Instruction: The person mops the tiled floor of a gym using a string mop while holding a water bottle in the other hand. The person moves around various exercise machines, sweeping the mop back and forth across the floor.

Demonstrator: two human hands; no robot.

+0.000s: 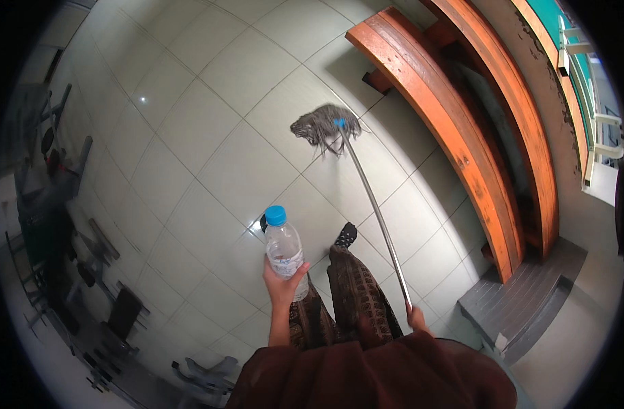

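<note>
My left hand [285, 283] is wrapped around a clear plastic bottle [284, 244] with a blue cap, held upright in front of my legs. The bottle has a label and looks partly filled. Lower right, my right hand [418, 319] grips the end of a metal mop handle [375, 204]. The handle runs away from me to a grey string mop head [324, 128] with a blue connector, which rests on the tiled floor [214, 128].
An orange-brown wooden bench [444, 133] stands along the right wall, beside a dark grey slatted step [521, 301]. Blurred exercise equipment [122, 312] lines the left side. My sock-covered foot [346, 235] is on the tiles, near the handle.
</note>
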